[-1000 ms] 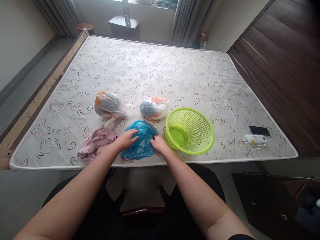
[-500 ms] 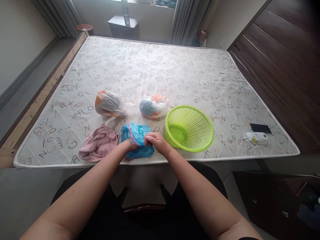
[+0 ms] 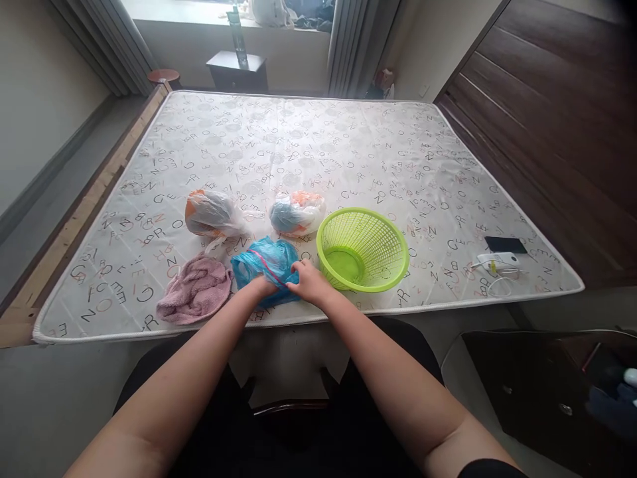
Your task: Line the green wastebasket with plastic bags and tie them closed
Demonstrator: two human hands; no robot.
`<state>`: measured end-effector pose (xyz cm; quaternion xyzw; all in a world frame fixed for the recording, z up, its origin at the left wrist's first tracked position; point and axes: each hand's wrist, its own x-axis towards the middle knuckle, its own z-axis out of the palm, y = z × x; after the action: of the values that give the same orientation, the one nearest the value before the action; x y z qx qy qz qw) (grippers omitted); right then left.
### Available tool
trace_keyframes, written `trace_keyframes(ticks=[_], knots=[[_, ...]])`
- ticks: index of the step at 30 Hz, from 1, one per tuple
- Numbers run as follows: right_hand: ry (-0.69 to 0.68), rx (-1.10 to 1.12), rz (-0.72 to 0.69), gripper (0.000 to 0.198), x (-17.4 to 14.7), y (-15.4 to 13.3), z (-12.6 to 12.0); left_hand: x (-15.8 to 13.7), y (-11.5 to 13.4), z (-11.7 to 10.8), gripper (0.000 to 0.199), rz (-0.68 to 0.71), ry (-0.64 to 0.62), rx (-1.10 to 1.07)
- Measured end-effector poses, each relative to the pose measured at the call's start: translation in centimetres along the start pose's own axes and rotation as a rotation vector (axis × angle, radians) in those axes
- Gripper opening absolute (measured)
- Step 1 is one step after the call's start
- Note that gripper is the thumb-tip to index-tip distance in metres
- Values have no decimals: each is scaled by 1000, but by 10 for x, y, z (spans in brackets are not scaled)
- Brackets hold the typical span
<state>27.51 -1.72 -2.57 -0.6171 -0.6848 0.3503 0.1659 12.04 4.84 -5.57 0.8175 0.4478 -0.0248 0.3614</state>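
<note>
A crumpled blue plastic bag [image 3: 266,255] with a pink strip along its mouth lies near the mattress's front edge. My left hand [image 3: 263,285] reaches into the bag's mouth, and its fingers are hidden inside. At the bag's right side, my right hand [image 3: 307,282] pinches the rim by the pink strip. A pink towel [image 3: 196,290] lies bunched to the left of the bag. Just right of my right hand, a green plastic basket [image 3: 373,249] leans tilted with its opening toward me; nothing shows inside it.
Two knotted clear bags, one holding something grey and orange [image 3: 213,214] and one with blue and orange contents [image 3: 293,214], sit behind the blue bag. On the mattress [image 3: 308,146], far right, lie a black phone [image 3: 505,245] and a white device [image 3: 497,262] with a cable.
The view has tilted up and shifted slightly. My right hand has changed from a loose fist to pinching the bag's rim, and the pink strip now slants across the bag's mouth.
</note>
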Motion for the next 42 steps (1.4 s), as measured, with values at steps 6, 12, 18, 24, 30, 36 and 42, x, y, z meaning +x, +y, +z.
trace_keyframes(ticks=[6,12,18,24,30,36,42], knots=[[-17,-211,-82,102,3,6,15,-21,-1,14,41,95,-200,27],[-332,-293,10,91,9,26,33,-38,-52,-39,45,-31,-9,57],[-364,-466,150,92,16,47,38,-74,-120,-23,69,-416,92,262],[-294,-508,279,98,20,51,51,-103,-169,-11,74,-403,-10,291],[-293,-500,265,91,25,50,49,-128,-211,-42,60,-588,168,354],[-124,-507,21,47,24,29,26,-120,-208,-65,49,-633,504,317],[76,-429,-157,37,19,11,20,-70,-188,-111,84,-614,751,121]])
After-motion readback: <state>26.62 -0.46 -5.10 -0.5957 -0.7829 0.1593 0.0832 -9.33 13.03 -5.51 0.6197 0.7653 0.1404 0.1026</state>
